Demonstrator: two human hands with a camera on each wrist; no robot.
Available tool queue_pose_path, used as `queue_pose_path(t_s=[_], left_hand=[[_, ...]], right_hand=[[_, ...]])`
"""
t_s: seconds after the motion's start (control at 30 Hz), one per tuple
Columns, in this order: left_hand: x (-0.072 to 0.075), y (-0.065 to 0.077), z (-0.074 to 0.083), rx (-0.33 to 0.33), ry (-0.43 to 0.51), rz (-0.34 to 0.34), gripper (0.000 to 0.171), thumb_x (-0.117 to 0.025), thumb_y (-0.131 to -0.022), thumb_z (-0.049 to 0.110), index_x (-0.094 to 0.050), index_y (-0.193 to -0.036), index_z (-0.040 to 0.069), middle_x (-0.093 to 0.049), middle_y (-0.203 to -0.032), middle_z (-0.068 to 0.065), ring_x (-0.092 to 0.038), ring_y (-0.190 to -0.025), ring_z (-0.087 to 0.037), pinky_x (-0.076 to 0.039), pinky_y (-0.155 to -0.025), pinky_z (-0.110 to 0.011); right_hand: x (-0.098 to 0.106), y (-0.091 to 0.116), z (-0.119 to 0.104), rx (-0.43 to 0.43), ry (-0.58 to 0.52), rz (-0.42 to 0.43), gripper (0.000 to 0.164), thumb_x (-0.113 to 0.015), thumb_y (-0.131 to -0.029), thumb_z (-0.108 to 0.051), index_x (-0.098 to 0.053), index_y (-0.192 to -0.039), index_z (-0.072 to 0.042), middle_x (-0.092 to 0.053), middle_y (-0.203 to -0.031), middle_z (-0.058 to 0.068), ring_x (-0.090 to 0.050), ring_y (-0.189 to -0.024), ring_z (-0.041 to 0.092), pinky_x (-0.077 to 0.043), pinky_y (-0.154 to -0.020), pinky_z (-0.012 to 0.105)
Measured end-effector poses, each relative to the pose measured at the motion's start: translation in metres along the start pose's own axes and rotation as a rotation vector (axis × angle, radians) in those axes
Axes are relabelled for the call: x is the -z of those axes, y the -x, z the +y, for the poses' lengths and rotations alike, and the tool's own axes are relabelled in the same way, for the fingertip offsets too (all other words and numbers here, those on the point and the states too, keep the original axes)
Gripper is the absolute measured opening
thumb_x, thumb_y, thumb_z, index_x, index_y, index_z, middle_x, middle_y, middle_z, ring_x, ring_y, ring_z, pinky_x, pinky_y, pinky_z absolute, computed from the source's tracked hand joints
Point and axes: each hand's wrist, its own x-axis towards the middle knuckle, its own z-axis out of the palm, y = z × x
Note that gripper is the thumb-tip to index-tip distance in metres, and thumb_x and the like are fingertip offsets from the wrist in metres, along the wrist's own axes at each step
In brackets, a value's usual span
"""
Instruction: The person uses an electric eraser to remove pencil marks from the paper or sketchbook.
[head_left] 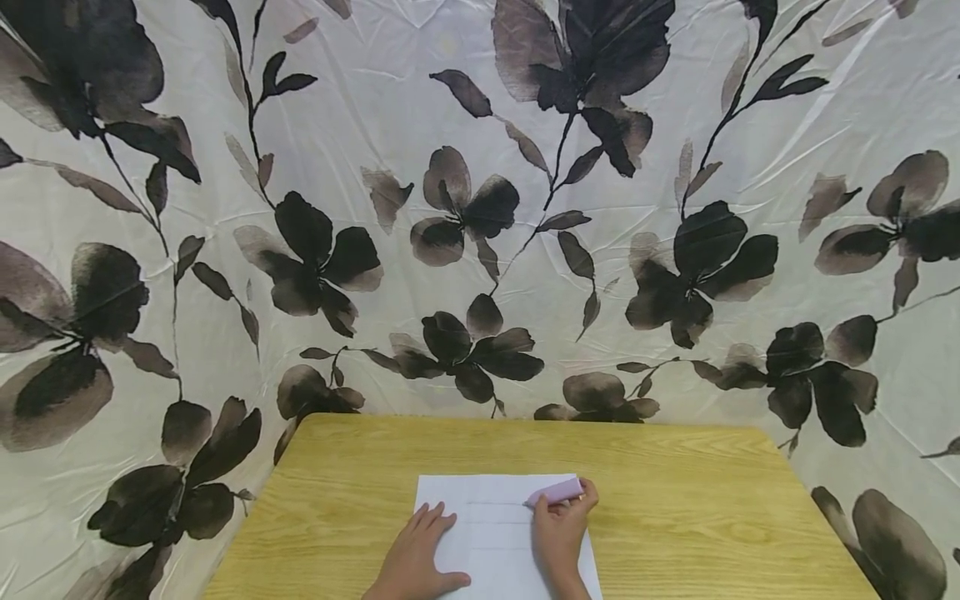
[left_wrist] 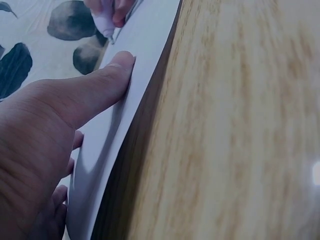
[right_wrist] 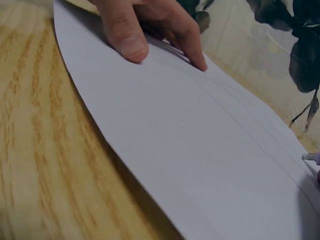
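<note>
A white sheet of paper (head_left: 487,575) lies on the table with a few thin grey lines across it. My right hand (head_left: 561,533) pinches a thick lilac pen (head_left: 557,492) whose narrow tip is at the left end of the barrel, by the uppermost line. In the left wrist view the pen (left_wrist: 103,21) points down toward the paper; whether its tip touches is unclear. My left hand (head_left: 420,554) rests on the paper's left side, fingers spread and thumb out toward the middle. The right wrist view shows this left hand (right_wrist: 155,22) at the sheet's far end.
A yellow wood-grain table (head_left: 697,517) extends to both sides of the paper. Behind and around it hangs a pale cloth (head_left: 360,333) with dark flowers and leaves. The near edge of the sheet looks slightly raised off the wood in the wrist views.
</note>
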Motion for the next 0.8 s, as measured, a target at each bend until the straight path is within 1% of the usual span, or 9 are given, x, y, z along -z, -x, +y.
queue_pose_path(t_s=[0.07,0.2,0.27,0.37,0.5,0.63,0.8], left_hand=[[0.0000,0.0000,0.0000,0.005,0.000,-0.002,0.100,-0.067,-0.066,0.078,-0.055,-0.136,0.008,-0.043,-0.146,-0.019,-0.030,-0.137,-0.045,-0.028,-0.107,-0.063],[0.0002,0.0000,-0.0005,0.002,-0.009,-0.005,0.100,-0.066,-0.066,0.078,-0.054,-0.137,0.008,-0.043,-0.146,-0.018,-0.030,-0.137,-0.045,-0.028,-0.107,-0.062],[0.0002,-0.0001,-0.0011,-0.002,-0.012,-0.005,0.100,-0.065,-0.066,0.078,-0.054,-0.137,0.008,-0.043,-0.146,-0.018,-0.030,-0.137,-0.045,-0.027,-0.107,-0.063],[-0.0001,-0.0003,-0.0016,0.002,-0.011,-0.006,0.101,-0.066,-0.066,0.078,-0.055,-0.136,0.007,-0.043,-0.146,-0.019,-0.030,-0.137,-0.045,-0.027,-0.107,-0.063],[-0.0024,-0.0016,-0.0030,0.018,-0.021,-0.015,0.102,-0.064,-0.065,0.081,-0.055,-0.137,0.008,-0.043,-0.146,-0.018,-0.030,-0.137,-0.044,-0.027,-0.108,-0.062],[-0.0050,-0.0032,-0.0044,0.016,-0.038,-0.016,0.104,-0.063,-0.064,0.082,-0.054,-0.137,0.009,-0.043,-0.146,-0.017,-0.030,-0.137,-0.044,-0.027,-0.109,-0.061],[-0.0045,-0.0039,-0.0040,0.009,-0.031,-0.013,0.103,-0.063,-0.064,0.082,-0.054,-0.137,0.008,-0.043,-0.146,-0.018,-0.030,-0.137,-0.044,-0.028,-0.108,-0.062]], right_hand=[[-0.0007,0.0000,0.0000,-0.001,0.004,-0.010,0.074,-0.065,-0.076,0.014,-0.023,-0.135,0.000,-0.063,-0.085,0.019,-0.062,-0.058,0.017,-0.052,-0.050,0.024],[-0.0009,0.0005,-0.0002,-0.010,0.020,0.010,0.075,-0.066,-0.076,0.013,-0.023,-0.135,-0.003,-0.062,-0.085,0.017,-0.062,-0.059,0.017,-0.052,-0.050,0.024],[-0.0009,0.0010,0.0002,-0.011,0.036,0.005,0.074,-0.066,-0.076,0.012,-0.024,-0.135,-0.004,-0.063,-0.083,0.016,-0.062,-0.059,0.017,-0.052,-0.050,0.024],[-0.0011,0.0018,0.0007,-0.019,0.037,-0.011,0.075,-0.066,-0.077,0.011,-0.023,-0.136,-0.005,-0.063,-0.084,0.016,-0.063,-0.060,0.017,-0.052,-0.050,0.025],[-0.0011,0.0022,0.0010,-0.030,0.011,-0.006,0.075,-0.066,-0.078,0.013,-0.022,-0.136,-0.005,-0.062,-0.088,0.017,-0.063,-0.061,0.018,-0.053,-0.051,0.024],[-0.0007,0.0025,0.0004,-0.008,0.013,-0.031,0.076,-0.066,-0.078,0.013,-0.021,-0.136,-0.004,-0.062,-0.086,0.017,-0.062,-0.060,0.017,-0.052,-0.050,0.023],[-0.0009,0.0014,0.0010,0.009,0.030,-0.015,0.075,-0.067,-0.078,0.012,-0.023,-0.136,-0.005,-0.062,-0.082,0.014,-0.061,-0.059,0.015,-0.051,-0.050,0.022]])
